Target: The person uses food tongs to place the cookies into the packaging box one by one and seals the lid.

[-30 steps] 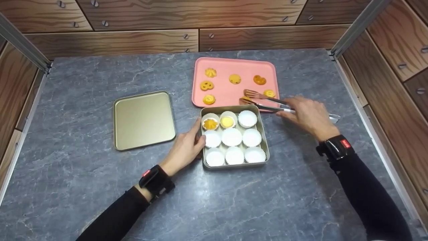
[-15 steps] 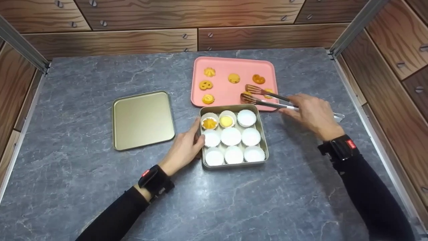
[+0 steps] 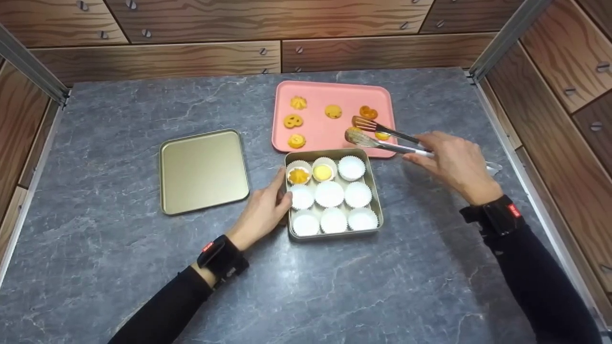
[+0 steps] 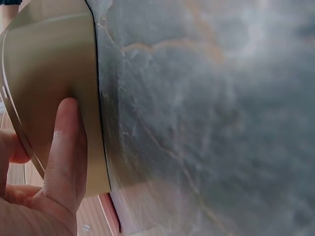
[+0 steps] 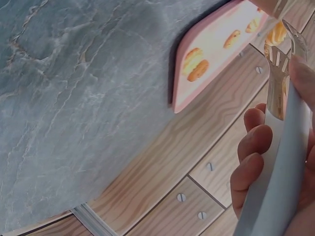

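Observation:
In the head view, a square gold tin point(image 3: 380, 210) holds white paper cups in rows; two back-row cups contain a star-shaped cookie point(image 3: 299, 176) and a yellow cookie point(image 3: 322, 172). At the tin's left wall my left hand point(image 3: 260, 212) holds it, thumb at the rim; in the left wrist view, a finger presses the outer wall. My right hand point(image 3: 459, 165) grips slotted tongs point(image 3: 401, 148) over the tray's near right part. Between the tong tips sits a swirled cookie point(image 5: 276, 34), clearest in the right wrist view.
A pink tray point(image 3: 315, 91) lies behind the tin with several cookies, including a pretzel cookie point(image 3: 293, 121) and a round cookie point(image 3: 333, 111). The gold lid point(image 3: 203, 172) lies left of the tin. Wood-patterned panels point(image 3: 201, 59) border the grey table.
The tongs and right hand have moved slightly up and right in the head view; the cookie between the tips has come up with them. My left hand has stayed on the tin.

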Motion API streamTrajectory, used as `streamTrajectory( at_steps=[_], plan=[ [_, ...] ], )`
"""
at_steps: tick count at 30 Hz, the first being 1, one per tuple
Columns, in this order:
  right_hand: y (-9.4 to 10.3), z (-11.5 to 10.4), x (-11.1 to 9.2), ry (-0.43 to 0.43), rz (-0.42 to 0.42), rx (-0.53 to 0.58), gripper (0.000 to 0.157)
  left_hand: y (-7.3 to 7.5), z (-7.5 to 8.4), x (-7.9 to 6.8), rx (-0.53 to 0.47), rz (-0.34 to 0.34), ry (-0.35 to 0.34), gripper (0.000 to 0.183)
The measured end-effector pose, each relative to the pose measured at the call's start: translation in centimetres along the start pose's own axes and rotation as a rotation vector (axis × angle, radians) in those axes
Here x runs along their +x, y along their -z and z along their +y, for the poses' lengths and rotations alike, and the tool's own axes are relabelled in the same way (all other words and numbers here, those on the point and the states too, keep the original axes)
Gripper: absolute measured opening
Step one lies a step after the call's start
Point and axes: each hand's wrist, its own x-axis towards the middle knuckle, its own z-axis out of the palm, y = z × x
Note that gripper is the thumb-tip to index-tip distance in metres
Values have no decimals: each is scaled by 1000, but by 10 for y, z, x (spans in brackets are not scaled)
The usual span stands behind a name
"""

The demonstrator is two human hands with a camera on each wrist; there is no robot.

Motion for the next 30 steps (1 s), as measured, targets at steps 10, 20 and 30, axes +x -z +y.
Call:
streamTrajectory(
  at_steps=[10,20,30],
  plan=[
    [9,-6,-13,77,72,4,48,0,1,-1,9,14,-10,66],
    [22,-18,-28,158,99,-54,47,-1,0,-1,-10,6,2,67],
    [27,-26,-35,286,134,-182,51,-1,1,0,-8,9,-4,67]
  ],
)
